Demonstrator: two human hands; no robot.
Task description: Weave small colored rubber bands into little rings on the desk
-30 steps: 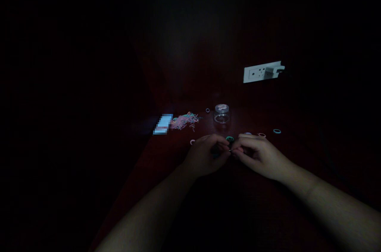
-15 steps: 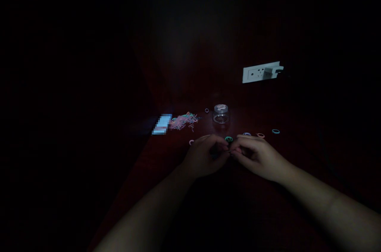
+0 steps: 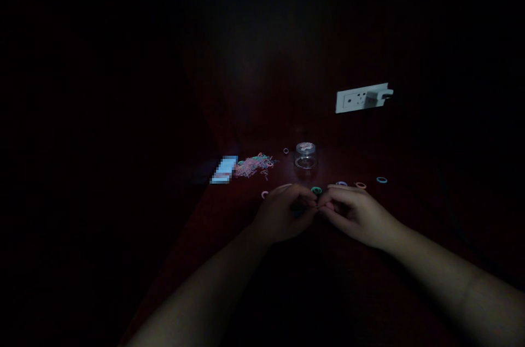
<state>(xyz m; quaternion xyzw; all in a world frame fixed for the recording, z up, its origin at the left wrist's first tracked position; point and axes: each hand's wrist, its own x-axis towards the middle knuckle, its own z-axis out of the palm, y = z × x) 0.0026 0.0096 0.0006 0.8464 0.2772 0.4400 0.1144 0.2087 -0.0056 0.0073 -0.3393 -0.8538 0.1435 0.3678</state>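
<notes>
Mid-pinch in the dark: rings laid out, loads in the pile

Working in near-blackness here, so going easy on the fine detail. Seeing the left hand (image 3: 279, 213) and right hand (image 3: 361, 216) close together over the worktop (image 3: 221, 221), tips nearly meeting. Fingers on both sides pinched close at the ends, otherwise loosely curled, apparently with hold of one tiny sliver (image 3: 318, 206) right between the hands. Can't tell what exactly, too small and too dim. Doesn't look finished with, at a guess.

Done so far, by the look of things: a loose row of separate rings. Pink ring (image 3: 263, 194) just beside the left hand, green ring (image 3: 312, 189) just beyond the fingertips, purple ring (image 3: 341, 183) partly behind the right hand, then an orange ring (image 3: 360, 182) and, furthest right, a blue ring (image 3: 381, 182). Also a small ring (image 3: 286, 148) further back, near the jar (image 3: 305, 164).

Left over: quite a lot, probably. Got a tangled pile (image 3: 255, 165) of mixed colours well apart from the row, right next to a bright screen (image 3: 224, 169). Looks unsorted, impossible to count.

As for the jar: upright beyond the hands, lid (image 3: 305, 147) on. Can't make out much inside.

Also worth noting: a socket (image 3: 350, 101) up on the wall, with a plug (image 3: 385, 95) in.
</notes>
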